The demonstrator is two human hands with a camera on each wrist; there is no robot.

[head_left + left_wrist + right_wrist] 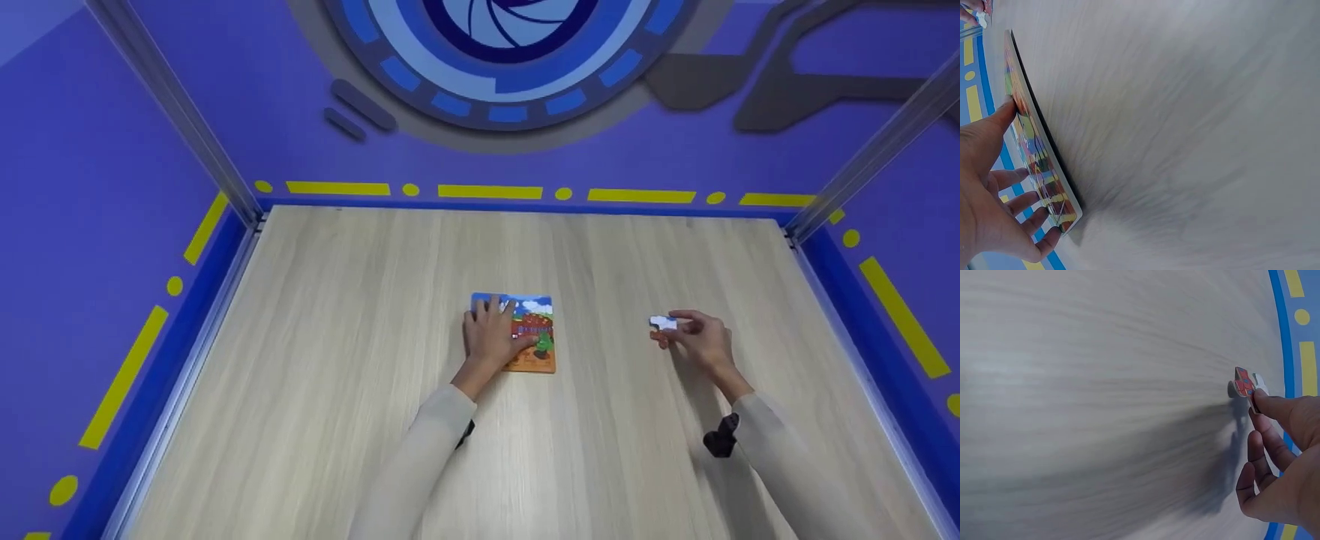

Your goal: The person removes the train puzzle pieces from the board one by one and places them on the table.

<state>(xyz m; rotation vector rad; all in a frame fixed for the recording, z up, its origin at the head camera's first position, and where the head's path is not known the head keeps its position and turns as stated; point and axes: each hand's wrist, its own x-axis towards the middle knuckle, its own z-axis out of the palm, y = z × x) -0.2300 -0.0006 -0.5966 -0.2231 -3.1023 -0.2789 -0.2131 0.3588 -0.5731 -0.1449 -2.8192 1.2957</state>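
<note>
A square jigsaw puzzle with a sky, red and orange picture lies flat on the table. My left hand rests on its left part, fingers spread, hiding much of the picture. In the left wrist view the thumb and fingertips touch the puzzle's top face. Off to the right, my right hand pinches a small white, blue and red jigsaw piece between thumb and fingers. The right wrist view shows the red part of that jigsaw piece; whether it is one piece or two I cannot tell.
The pale wooden table has blue panels with yellow marks at its back and sides. Metal posts stand at the back corners. A black wrist device sits by the right sleeve.
</note>
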